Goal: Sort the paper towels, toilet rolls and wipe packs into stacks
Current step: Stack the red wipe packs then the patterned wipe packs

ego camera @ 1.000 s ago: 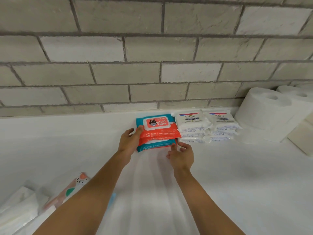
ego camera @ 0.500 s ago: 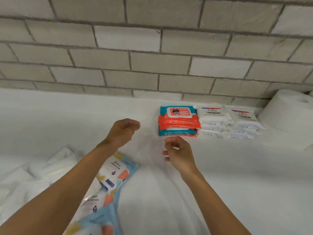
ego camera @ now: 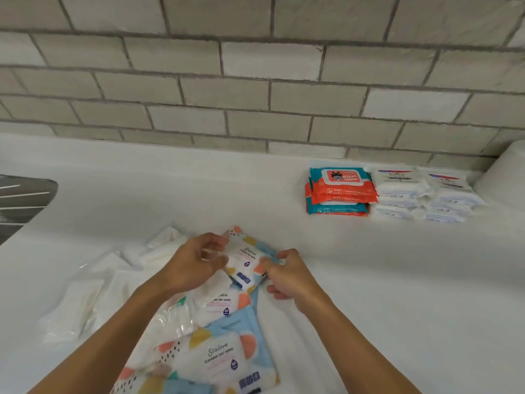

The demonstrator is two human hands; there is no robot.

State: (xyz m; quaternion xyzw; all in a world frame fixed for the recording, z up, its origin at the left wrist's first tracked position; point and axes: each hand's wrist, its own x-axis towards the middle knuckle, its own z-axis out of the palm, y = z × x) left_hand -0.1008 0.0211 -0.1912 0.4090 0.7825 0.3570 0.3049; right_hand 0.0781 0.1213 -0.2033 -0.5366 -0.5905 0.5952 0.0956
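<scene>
A patterned wet wipe pack (ego camera: 246, 258) with blue, orange and yellow shapes lies at the top of a loose pile in the middle of the white counter. My left hand (ego camera: 196, 263) curls around its left edge and my right hand (ego camera: 287, 275) pinches its right edge. More packs of the same kind (ego camera: 218, 356) lie below it toward me. A stack of orange and teal baby wipe packs (ego camera: 341, 191) stands against the wall at the right, with two stacks of white wipe packs (ego camera: 420, 194) beside it.
Clear-wrapped white tissue packs (ego camera: 85, 297) lie scattered left of the pile. A white paper roll (ego camera: 505, 177) shows at the right edge. A dark sink (ego camera: 20, 200) sits at the far left. The grey brick wall (ego camera: 255, 89) bounds the counter behind.
Both hands left the orange and teal stack and moved down-left to the loose pile, where they now take hold of a patterned pack. The view swung left.
</scene>
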